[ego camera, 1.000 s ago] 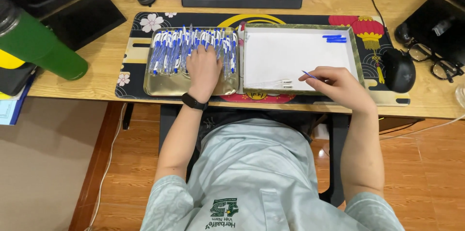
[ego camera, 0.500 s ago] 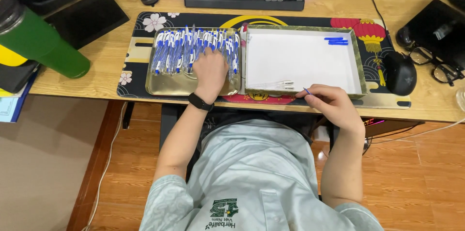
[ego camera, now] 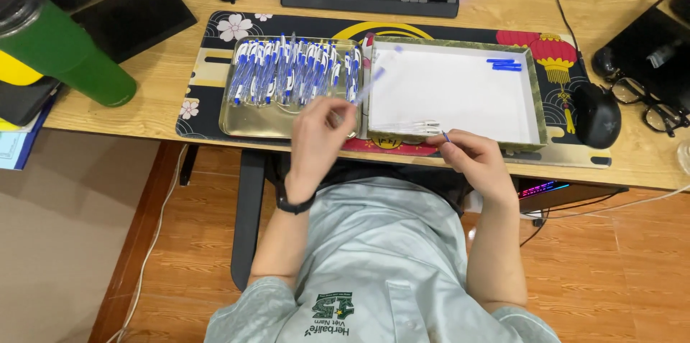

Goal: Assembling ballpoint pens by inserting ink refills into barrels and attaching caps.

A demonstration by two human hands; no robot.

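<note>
Left hand (ego camera: pixel 320 134) grasping blue-white pen (ego camera: pixel 370 85), lifted over seam between gold tray (ego camera: pixel 248 124) and white-lined box (ego camera: pixel 460 91). Right hand (ego camera: pixel 474 159) pinching small blue piece (ego camera: pixel 445 136) at box's near edge, above worktop (ego camera: pixel 165 77).

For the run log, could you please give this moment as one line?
left hand: lifting a pen over metal tray | right hand: pinching small blue piece by white box

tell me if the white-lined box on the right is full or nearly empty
Nearly empty: the white-lined box shows mostly bare white floor, with a few blue pieces at its far corner and clear pieces near its front.
</note>
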